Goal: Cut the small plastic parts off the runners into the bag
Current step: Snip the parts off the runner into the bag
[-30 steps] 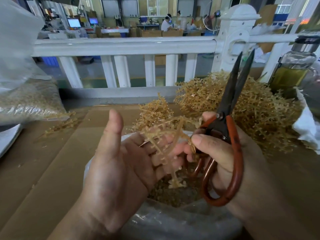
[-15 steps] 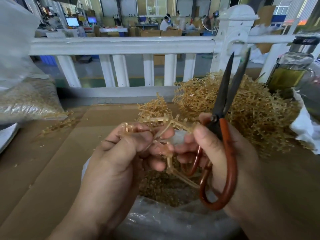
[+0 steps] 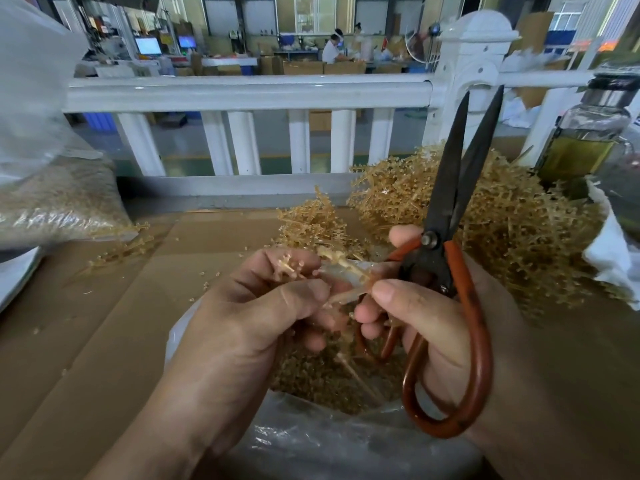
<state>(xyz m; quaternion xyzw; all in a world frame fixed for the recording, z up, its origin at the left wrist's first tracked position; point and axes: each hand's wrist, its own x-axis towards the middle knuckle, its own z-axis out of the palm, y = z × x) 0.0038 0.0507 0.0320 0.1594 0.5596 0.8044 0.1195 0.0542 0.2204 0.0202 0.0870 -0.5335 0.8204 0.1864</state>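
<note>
We see a tan heap of plastic runners (image 3: 519, 237) behind a clear plastic bag (image 3: 311, 445) (cut parts (image 3: 322, 379) inside). Fingers of our right hand (image 3: 433, 317) curl through orange-handled black scissors (image 3: 446, 271), blades up; our left hand (image 3: 249, 323) pinches, thumb against forefinger, one small tan runner (image 3: 343, 263) above the bag.

The left hand (image 3: 249, 327) hides most of the runner (image 3: 341, 262). The bottle (image 3: 585, 140) is cut off on the right. The blurry sack (image 3: 52, 202) runs off the left.
</note>
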